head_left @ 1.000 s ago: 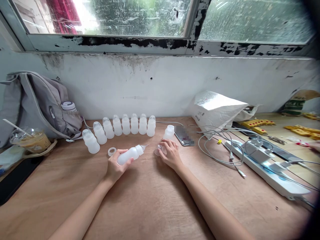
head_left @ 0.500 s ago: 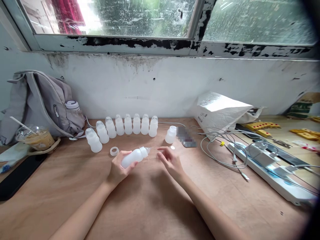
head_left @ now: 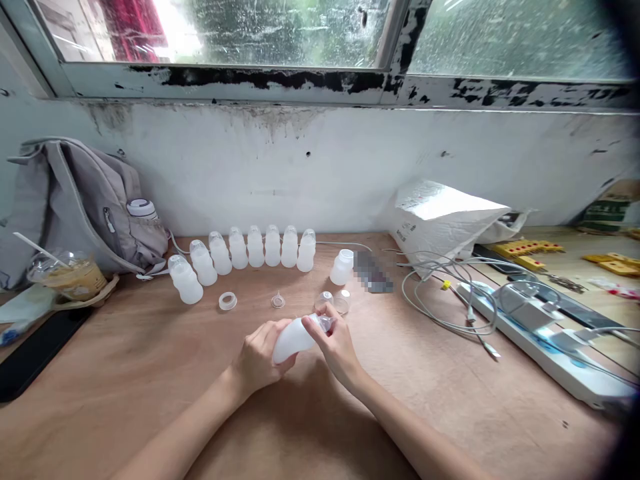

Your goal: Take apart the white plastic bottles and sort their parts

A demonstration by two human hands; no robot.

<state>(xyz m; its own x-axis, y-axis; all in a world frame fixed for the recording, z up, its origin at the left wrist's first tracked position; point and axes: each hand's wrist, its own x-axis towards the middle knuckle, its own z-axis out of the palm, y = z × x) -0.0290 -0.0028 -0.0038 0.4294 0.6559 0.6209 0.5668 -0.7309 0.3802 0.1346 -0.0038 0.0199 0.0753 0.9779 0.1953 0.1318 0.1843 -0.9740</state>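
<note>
A frosted white bottle (head_left: 293, 343) lies tilted between my hands above the middle of the table, its top end pointing right. My left hand (head_left: 263, 353) is wrapped round its body. My right hand (head_left: 337, 343) grips its top end, where a clear nipple partly shows between the fingers. Just behind are a clear nipple (head_left: 278, 301) on the table, a white ring (head_left: 227, 301) to its left, and two clear domed caps (head_left: 342, 302) by my right fingertips. Behind them stands a frosted bottle (head_left: 342, 267) without a domed cap.
Several capped bottles (head_left: 255, 247) form a curved row along the wall. On the left are a backpack (head_left: 85, 200), an iced drink (head_left: 75, 277) and a black phone (head_left: 40, 353). Cables (head_left: 415, 300), a white bag (head_left: 440, 220) and a power strip (head_left: 540, 347) fill the right.
The held bottle has moved right and towards me, and my right hand has closed on its top. The loose nipple and two domed caps now show on the table.
</note>
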